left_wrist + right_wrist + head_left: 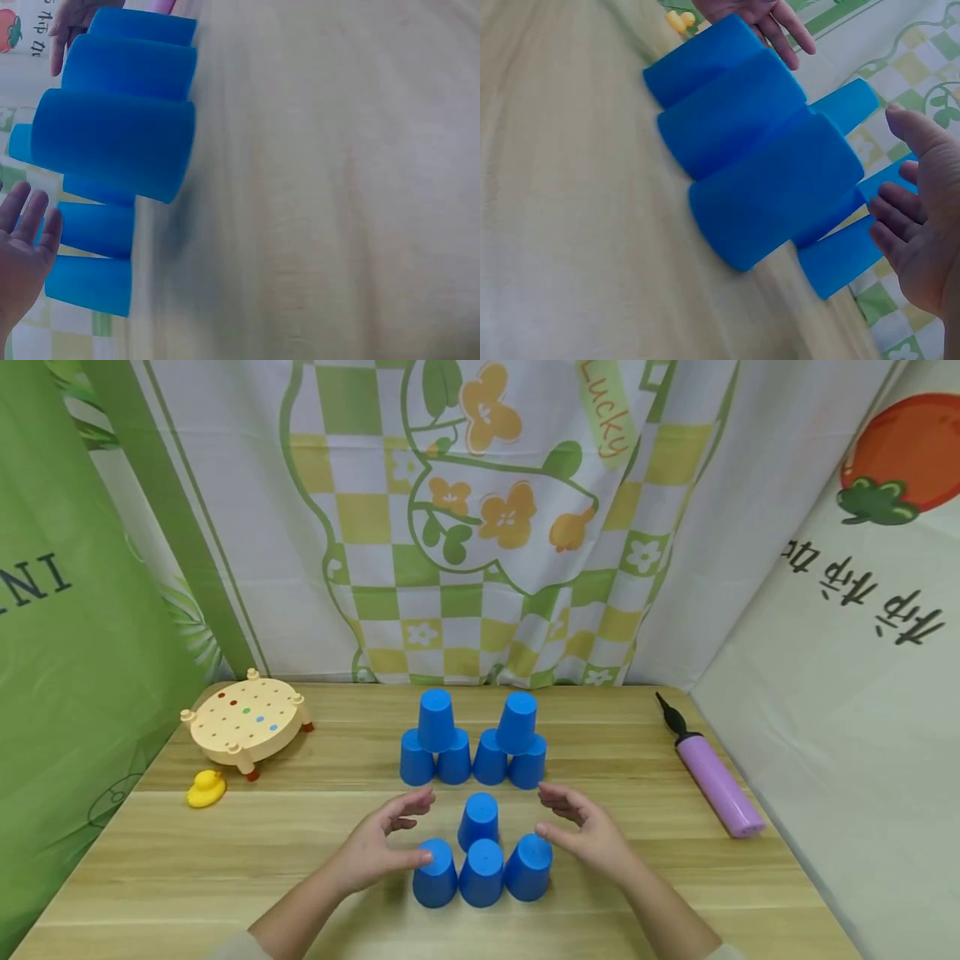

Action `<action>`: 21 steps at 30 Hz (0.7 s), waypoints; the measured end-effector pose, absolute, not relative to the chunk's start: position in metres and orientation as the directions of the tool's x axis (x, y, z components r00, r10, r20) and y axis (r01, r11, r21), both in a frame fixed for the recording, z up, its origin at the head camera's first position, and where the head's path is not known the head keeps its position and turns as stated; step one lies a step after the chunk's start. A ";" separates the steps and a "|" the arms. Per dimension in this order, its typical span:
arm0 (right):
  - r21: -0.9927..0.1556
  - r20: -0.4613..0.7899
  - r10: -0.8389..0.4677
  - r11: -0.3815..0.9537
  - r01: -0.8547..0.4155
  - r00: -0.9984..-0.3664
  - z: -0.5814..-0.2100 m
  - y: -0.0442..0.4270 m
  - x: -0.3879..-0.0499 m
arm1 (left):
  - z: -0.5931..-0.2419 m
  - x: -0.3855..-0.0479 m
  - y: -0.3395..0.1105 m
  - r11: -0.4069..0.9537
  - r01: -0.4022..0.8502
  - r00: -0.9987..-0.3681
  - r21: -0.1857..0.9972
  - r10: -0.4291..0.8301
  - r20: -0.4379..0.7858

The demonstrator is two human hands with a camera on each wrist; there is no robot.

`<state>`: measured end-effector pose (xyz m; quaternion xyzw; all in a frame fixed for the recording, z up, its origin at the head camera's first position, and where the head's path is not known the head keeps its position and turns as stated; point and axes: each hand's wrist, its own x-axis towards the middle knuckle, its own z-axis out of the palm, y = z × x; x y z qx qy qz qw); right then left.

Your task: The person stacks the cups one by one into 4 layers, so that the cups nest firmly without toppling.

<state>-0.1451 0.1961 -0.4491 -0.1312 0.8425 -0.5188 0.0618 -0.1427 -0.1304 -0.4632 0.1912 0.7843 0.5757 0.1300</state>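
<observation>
Three blue cups stand upside down in a front row: a left cup (435, 878), a middle cup (482, 878) and a right cup (528, 872). Another blue cup (478, 820) sits just behind the middle one, its lower part hidden. My left hand (378, 846) is beside the left cup, fingers loosely extended; its thumb overlaps the cup's top, and I cannot tell whether they touch. On the other side, my right hand (588, 835) has relaxed fingers, thumb close to the right cup's top. In the right wrist view, the right hand (922, 217) holds nothing.
Farther back stand two small blue-cup pyramids, a left one (436, 735) and a right one (516, 735), each with one cup on two. A toy stool-like board (247, 718) and yellow duck (206, 788) lie left. A purple hand pump (716, 781) lies right.
</observation>
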 end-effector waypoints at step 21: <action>-0.882 -0.110 -0.513 0.445 -0.155 -0.851 -0.463 0.203 -0.134 | -0.482 -0.130 -0.132 0.266 0.072 -0.866 0.961 0.494 -0.072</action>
